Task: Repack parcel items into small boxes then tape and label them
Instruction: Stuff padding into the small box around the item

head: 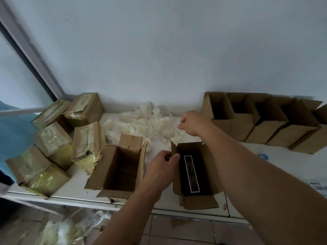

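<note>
Small cardboard box (192, 172) near front edge of white table (159, 151), top flaps open, black item with white-framed label (190, 174) standing inside. Left hand (162, 165) at box's left flap, thumb and fingers curled and pinching flap edge. Right hand (192, 122) reaching out over far side of box toward heap of white packing filler (146, 119), fingers curled under; whether anything is pinched, cannot tell.

Second open box (118, 170) just left of left hand, larger, inside dark and seemingly empty, flaps splayed outward, one bent over table edge. Pale wooden-looking block (131, 141) standing at its far end.

Five sealed parcels (54, 138) crowded at left end of table, wrapped in yellowish tape, some tilted against one another, nearest one overhanging front edge.

Row of open boxes (261, 121) at right, standing against pale wall (159, 50), flaps up, touching side by side, well apart from held box.

Blue tape roll (263, 156) lying on table behind right forearm, only partly visible. Printed label sheets (316, 186) at far right edge, text too small to read.

More white filler and clear plastic (70, 228) on tiled floor below table. Window frame (31, 55) slanting across upper left.
</note>
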